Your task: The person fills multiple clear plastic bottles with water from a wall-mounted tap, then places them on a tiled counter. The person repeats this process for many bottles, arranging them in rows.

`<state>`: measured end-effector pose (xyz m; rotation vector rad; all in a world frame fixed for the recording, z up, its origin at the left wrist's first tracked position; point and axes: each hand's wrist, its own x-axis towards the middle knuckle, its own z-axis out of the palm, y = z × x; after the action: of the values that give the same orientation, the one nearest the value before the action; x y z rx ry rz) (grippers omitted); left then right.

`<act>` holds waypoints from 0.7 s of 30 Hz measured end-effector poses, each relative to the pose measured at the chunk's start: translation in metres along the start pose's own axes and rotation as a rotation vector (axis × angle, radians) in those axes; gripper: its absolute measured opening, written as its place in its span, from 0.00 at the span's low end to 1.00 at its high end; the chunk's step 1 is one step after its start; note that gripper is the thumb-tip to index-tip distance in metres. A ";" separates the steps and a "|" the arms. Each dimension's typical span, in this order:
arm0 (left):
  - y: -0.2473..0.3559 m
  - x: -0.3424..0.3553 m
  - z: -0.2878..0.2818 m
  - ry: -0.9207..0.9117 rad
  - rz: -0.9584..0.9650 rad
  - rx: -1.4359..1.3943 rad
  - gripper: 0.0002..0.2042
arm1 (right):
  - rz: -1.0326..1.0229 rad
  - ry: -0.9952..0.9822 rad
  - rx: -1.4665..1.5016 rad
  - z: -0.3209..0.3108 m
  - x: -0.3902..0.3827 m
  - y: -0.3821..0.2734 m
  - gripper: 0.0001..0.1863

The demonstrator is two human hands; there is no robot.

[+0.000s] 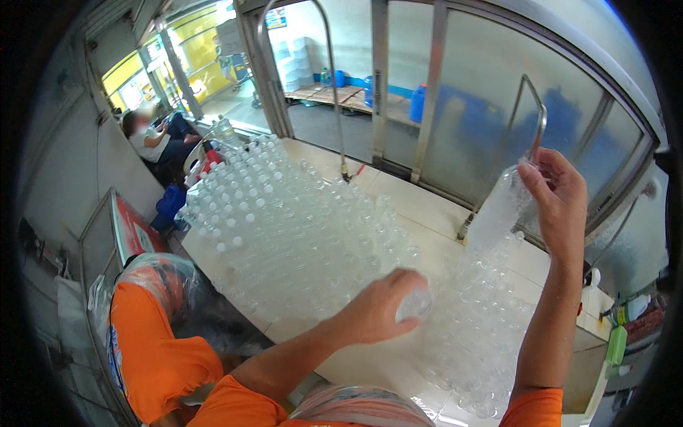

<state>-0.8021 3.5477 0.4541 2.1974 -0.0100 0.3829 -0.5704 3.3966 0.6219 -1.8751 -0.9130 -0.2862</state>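
Observation:
My right hand (pixel 560 196) is raised at the right, its fingers closed around the neck of a clear plastic bottle (pixel 496 208). That bottle is tilted, and its mouth meets the end of a curved metal spout (pixel 542 121). Lower down in the middle, my left hand (pixel 380 306) grips another clear bottle (pixel 415 307), whose rounded end points right. Beneath and beside my hands stand many uncapped clear bottles (pixel 491 306) on a white tiled counter (pixel 398 217). A second, larger group of bottles (pixel 299 235) fills the left side, with white caps on those at its far left.
A second curved pipe (pixel 331 78) rises behind the larger group. Sliding glass doors (pixel 491 107) border the counter's far side. Close at my left is a co-worker's orange sleeve (pixel 153 349). A seated person (pixel 153 139) is farther back. A green container (pixel 617 345) stands at the right.

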 end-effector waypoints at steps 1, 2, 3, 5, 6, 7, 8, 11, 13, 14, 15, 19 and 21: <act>-0.006 -0.019 0.008 -0.058 -0.034 0.037 0.29 | 0.035 -0.001 -0.007 0.001 -0.001 0.001 0.20; -0.014 -0.034 0.015 -0.111 -0.056 0.063 0.28 | -0.006 0.004 0.011 0.001 -0.001 0.003 0.20; -0.022 -0.049 0.020 -0.188 -0.107 0.106 0.28 | -0.017 0.009 0.036 0.002 -0.001 0.005 0.20; -0.038 -0.073 0.031 -0.216 -0.091 0.367 0.26 | -0.053 0.040 0.013 0.006 -0.001 0.009 0.21; -0.046 -0.082 0.036 -0.247 -0.094 0.503 0.25 | -0.008 0.039 0.024 0.007 -0.001 0.011 0.21; -0.056 -0.086 0.041 -0.244 -0.086 0.574 0.24 | 0.002 0.029 0.034 0.007 0.000 0.012 0.21; -0.065 -0.089 0.044 -0.241 -0.077 0.645 0.23 | 0.012 0.020 0.044 0.008 0.000 0.012 0.21; -0.085 -0.093 0.048 -0.234 -0.106 0.726 0.20 | -0.014 0.064 0.028 0.008 -0.001 0.009 0.20; -0.094 -0.090 0.048 -0.228 -0.128 0.776 0.19 | -0.035 0.055 0.046 0.007 -0.002 0.006 0.20; -0.097 -0.089 0.047 -0.221 -0.127 0.823 0.19 | -0.019 0.066 0.026 0.007 -0.002 0.005 0.19; -0.099 -0.088 0.046 -0.247 -0.129 0.876 0.20 | -0.047 0.043 0.072 0.006 -0.003 0.004 0.19; -0.097 -0.082 0.028 -0.317 -0.201 0.813 0.21 | -0.043 0.042 0.041 0.002 0.000 0.010 0.22; -0.088 -0.069 0.013 -0.423 -0.299 0.680 0.25 | -0.108 0.103 0.022 0.002 0.003 0.015 0.26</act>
<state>-0.8522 3.5826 0.3598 2.8541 0.2471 -0.3007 -0.5582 3.3956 0.6121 -1.7773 -0.9453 -0.4332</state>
